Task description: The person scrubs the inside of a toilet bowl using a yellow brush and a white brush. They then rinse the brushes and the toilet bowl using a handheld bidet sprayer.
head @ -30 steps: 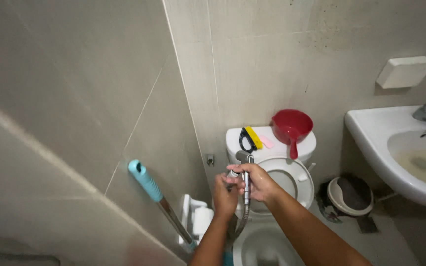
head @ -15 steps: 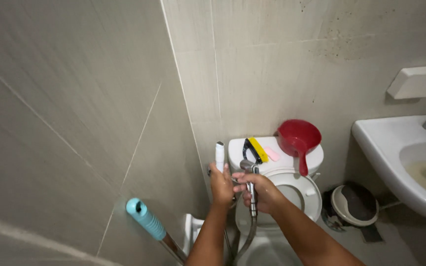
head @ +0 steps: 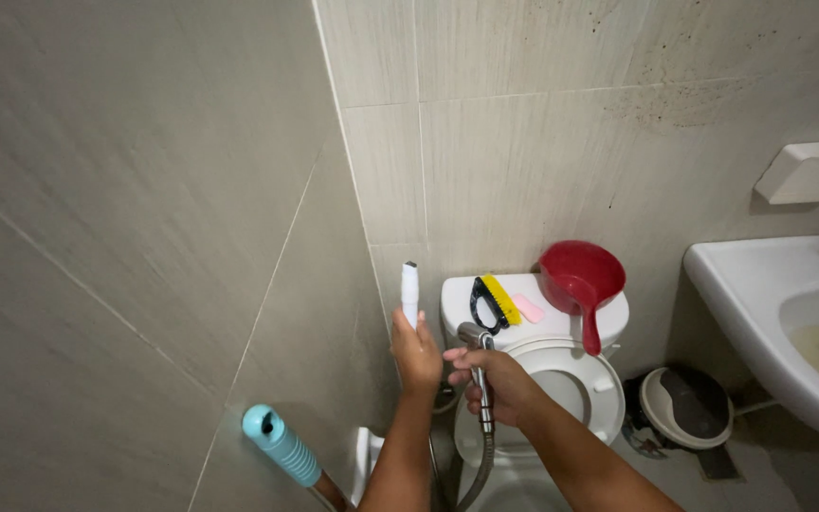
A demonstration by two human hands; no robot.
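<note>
The sink at right holds murky water in its basin, and the red dipper sits tilted on the tank, its inside hidden from view. A lidded bin stands on the floor between toilet and sink. The left hand is raised near the corner of the wall, its grip closed around a white wand that points straight up. The right hand reaches across in front of the open seat, its grip wrapped on a metal sprayer whose hose hangs down. The two hands sit just beside each other. A yellow brush and pink soap lie on the tank. A teal handle leans at lower left.
</note>
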